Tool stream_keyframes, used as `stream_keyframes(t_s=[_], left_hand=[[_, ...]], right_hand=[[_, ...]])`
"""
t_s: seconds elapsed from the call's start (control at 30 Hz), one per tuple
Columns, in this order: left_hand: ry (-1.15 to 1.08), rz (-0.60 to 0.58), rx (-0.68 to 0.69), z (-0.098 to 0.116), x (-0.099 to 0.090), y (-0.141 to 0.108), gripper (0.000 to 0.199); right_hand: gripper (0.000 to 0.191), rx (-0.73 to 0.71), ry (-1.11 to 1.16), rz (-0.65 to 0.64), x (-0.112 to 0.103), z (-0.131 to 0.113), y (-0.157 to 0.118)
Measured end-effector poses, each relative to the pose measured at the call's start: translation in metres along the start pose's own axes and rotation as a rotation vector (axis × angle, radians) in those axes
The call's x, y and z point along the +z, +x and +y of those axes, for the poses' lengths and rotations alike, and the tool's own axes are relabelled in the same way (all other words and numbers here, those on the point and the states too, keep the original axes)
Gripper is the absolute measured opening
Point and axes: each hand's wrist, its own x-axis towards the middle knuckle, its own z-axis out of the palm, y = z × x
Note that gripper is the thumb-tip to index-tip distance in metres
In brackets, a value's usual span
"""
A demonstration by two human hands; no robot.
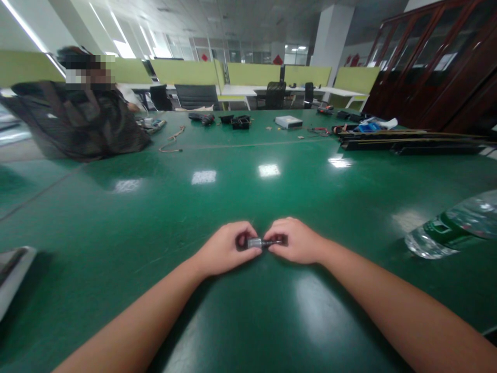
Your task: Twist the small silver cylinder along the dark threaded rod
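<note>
My left hand [227, 248] is closed around a small silver cylinder [254, 243], thumb below and fingers above. From the cylinder's right end runs a thin dark ridged shaft [269, 242], which my right hand [297, 241] pinches between thumb and fingers. The two parts line up level, just over the green table [233, 199]. Whether they are joined or only touching I cannot tell, and the exact kind of part is too small to make out. Fingers hide both outer ends.
A water bottle [446, 233] lies at the right. Far left stands a large dark bag [77, 122], with a person behind it. Along the back are black parts [240, 122], a grey box [288, 122], a cord [173, 140] and long dark strips [411, 141]. A light-edged object [19, 269] sits near left.
</note>
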Motion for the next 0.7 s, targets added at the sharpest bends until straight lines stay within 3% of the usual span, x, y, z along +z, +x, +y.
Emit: stream_keyframes(t_s=[0.7], left_hand=[[0.037, 0.008, -0.004, 0.0015, 0.0002, 0.0004, 0.020]], right_hand=[[0.013, -0.003, -0.008, -0.018, -0.0012, 0.0002, 0.0007]])
